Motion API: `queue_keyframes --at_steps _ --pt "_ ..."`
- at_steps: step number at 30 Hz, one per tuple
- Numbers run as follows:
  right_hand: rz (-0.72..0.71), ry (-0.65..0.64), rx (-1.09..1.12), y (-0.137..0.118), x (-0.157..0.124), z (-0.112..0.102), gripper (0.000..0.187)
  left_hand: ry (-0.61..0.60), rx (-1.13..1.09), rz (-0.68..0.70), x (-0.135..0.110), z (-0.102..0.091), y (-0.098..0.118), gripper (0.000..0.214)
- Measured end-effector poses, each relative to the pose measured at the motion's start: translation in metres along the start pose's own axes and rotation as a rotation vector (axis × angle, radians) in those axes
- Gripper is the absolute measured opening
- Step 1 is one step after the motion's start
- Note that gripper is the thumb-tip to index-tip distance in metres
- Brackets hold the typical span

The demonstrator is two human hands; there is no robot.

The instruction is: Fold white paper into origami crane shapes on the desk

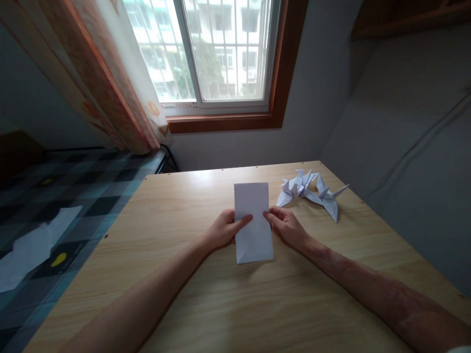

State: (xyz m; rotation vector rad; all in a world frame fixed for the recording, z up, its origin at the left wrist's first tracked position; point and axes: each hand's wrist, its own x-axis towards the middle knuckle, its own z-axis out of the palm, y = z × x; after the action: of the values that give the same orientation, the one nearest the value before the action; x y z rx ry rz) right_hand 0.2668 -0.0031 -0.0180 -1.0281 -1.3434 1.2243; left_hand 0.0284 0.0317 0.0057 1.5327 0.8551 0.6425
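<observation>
The paper (253, 215), a white sheet folded into a tall narrow rectangle, lies flat on the table (228, 304), a little far of its middle, with its long side running near to far. The left hand (224, 229) grips its left edge, thumb laid across the top face and the other fingers curled in at the edge. The right hand (287, 226) holds the right edge at the same height, fingers drawn close together with the tips on the paper. Both forearms rest low over the near part of the table.

Just right and far of the right hand lie the cranes (311, 191), folded from white paper, bunched together near the far right corner.

The table is pale wood grain. Left of it is a bed (73, 196) with a dark checked cover and loose white sheets (33, 247) on it. Beyond the table is a grey wall with a wood-framed window (221, 49), and a patterned curtain (110, 83) hangs at its left. A cable (423, 137) runs across the right wall.
</observation>
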Motion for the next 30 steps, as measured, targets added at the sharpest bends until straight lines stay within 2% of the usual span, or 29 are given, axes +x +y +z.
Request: queue_keyframes --at_steps 4,8,14,18,26,30 --pt "-0.032 0.074 -0.006 0.001 0.002 -0.001 0.050 -0.109 0.048 -0.014 -0.001 -0.002 0.003 0.057" --pt "-0.056 0.112 -0.015 -0.001 0.001 -0.001 0.052 -0.156 0.034 -0.035 -0.002 -0.004 0.007 0.056" --pt "-0.062 0.280 -0.010 0.007 0.005 -0.003 0.058 -0.242 0.045 -0.093 -0.004 -0.007 0.011 0.054" --pt "-0.070 0.312 0.008 0.012 0.007 -0.005 0.050 -0.267 0.054 -0.105 -0.004 -0.008 0.011 0.054" --pt "-0.073 0.366 -0.015 0.004 0.006 -0.003 0.055 -0.280 0.040 -0.058 -0.006 -0.007 0.011 0.049" --pt "-0.079 0.365 -0.025 0.002 0.006 -0.002 0.056 -0.128 -0.096 0.011 -0.002 -0.001 0.009 0.049"
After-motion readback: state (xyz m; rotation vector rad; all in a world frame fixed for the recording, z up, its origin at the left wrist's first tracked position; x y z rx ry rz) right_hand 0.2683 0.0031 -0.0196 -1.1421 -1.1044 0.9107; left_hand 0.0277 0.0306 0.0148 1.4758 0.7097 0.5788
